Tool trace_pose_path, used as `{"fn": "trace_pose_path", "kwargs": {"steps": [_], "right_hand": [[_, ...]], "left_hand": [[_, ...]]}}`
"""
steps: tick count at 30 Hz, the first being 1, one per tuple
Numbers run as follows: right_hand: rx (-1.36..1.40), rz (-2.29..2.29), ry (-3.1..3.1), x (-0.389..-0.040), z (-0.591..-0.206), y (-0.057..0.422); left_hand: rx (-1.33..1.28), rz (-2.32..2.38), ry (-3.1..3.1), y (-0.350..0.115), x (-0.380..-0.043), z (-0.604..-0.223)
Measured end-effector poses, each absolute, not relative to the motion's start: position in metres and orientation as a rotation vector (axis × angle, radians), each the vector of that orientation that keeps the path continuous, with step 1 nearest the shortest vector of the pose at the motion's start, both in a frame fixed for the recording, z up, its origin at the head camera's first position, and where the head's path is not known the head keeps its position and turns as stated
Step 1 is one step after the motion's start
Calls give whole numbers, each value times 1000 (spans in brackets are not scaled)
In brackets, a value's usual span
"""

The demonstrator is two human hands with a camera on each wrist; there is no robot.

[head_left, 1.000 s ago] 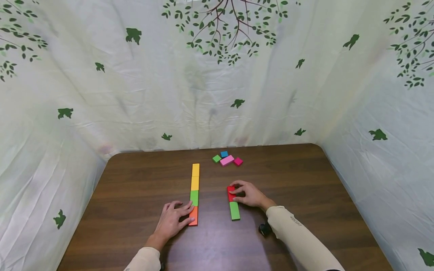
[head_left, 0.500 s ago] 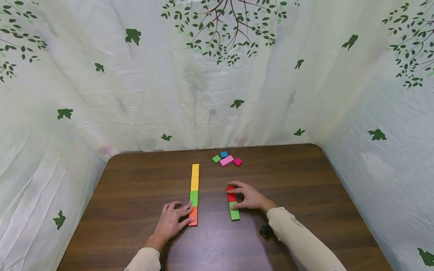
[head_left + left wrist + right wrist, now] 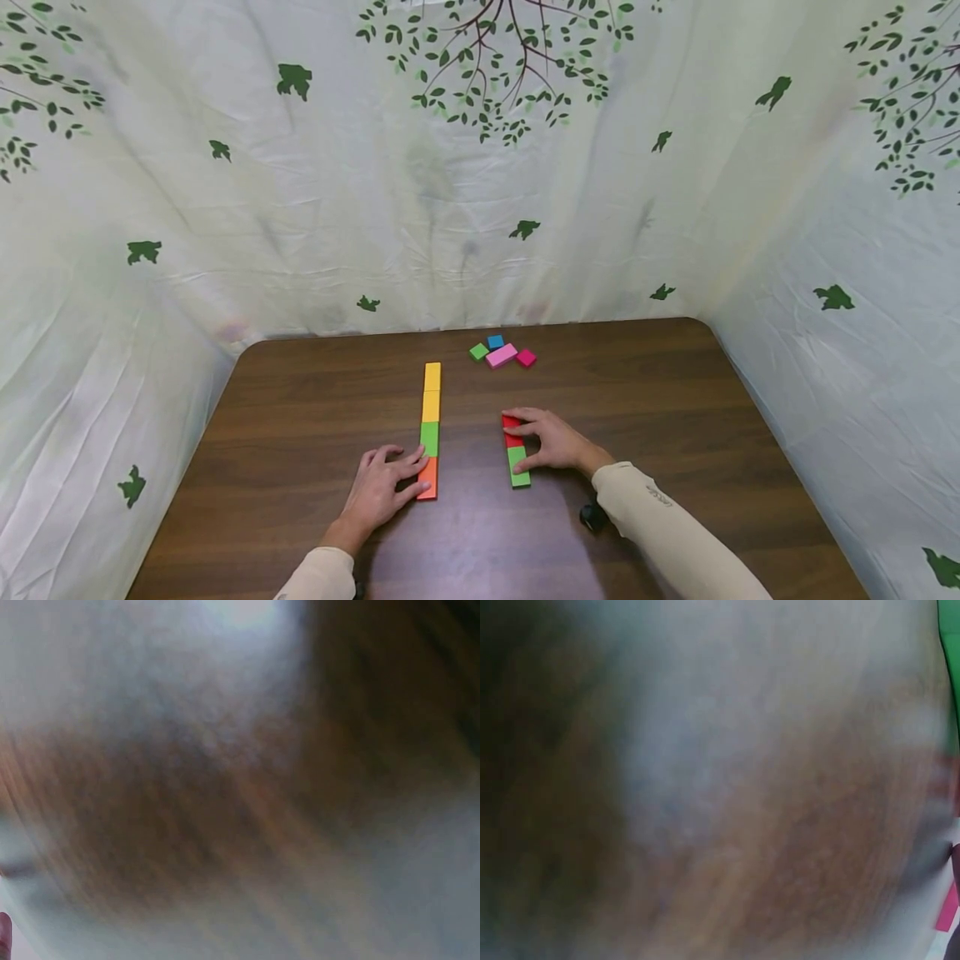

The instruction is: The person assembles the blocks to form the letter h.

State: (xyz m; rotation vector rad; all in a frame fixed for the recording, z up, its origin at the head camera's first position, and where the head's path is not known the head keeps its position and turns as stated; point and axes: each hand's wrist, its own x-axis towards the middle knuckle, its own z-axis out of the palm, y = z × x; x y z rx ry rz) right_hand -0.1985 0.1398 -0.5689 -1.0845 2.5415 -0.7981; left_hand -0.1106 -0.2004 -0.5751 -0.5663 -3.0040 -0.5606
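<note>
In the head view, a straight row of flat blocks runs away from me: an orange block (image 3: 428, 490) nearest, then a green block (image 3: 429, 438) and two yellow blocks (image 3: 431, 406). My left hand (image 3: 378, 490) rests at the orange block, its fingers loosely extended over it. To the right lies a shorter row, with a red block (image 3: 511, 421) touching another green block (image 3: 521, 480). Over this pair my right hand (image 3: 558, 442) spreads its fingers. Its fingertips lie at the red block and the thumb at the green one, partly covering both.
Near the back edge of the brown table (image 3: 637, 375) lies a loose group: a small green block (image 3: 478, 352), a blue block (image 3: 496, 342), a pink block (image 3: 502, 356) and a magenta block (image 3: 527, 358). White cloth walls (image 3: 480, 275) surround the table. Both wrist views are mostly blurred.
My right thumb has moved from the red block's near end down onto the green block, and the right hand has shifted slightly toward me. The left hand stays in place.
</note>
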Motion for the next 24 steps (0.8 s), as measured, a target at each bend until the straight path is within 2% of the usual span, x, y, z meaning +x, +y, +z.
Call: {"fn": "trace_pose_path", "kwargs": {"steps": [24], "right_hand": [[-1056, -842, 2556, -194, -569, 139]], "left_hand": [[-574, -561, -2993, -201, -110, -575]]}}
